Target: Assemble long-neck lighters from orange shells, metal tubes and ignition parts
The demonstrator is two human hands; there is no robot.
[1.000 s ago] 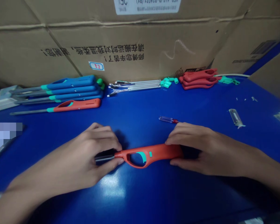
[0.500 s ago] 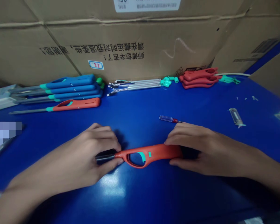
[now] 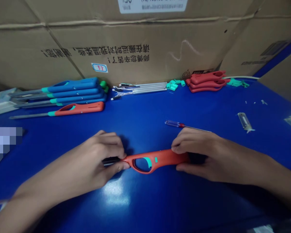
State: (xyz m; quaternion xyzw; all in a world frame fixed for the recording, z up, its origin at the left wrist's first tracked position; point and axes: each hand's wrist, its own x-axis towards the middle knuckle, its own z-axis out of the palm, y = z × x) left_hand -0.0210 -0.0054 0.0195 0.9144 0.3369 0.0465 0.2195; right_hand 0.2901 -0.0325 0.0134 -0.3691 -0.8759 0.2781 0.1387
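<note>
1. We take the utility lighter (image 3: 157, 160) on the desk (image 3: 145, 200) as our landmark; our left hand (image 3: 97, 152) holds its left end, our right hand (image 3: 199, 153) its right end.
2. Behind it, slightly right, we see a screwdriver (image 3: 176, 124).
3. Farther behind it we find stacked lighters (image 3: 72, 84) to the left, metal rods (image 3: 140, 88) straight back, and handle shells (image 3: 206, 81) to the right.
4. Behind all these, we face a cardboard carton (image 3: 111, 42).

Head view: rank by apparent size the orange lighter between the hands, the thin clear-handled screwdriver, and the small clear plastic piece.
Orange lighter (nearest camera), thin clear-handled screwdriver, small clear plastic piece.
</note>
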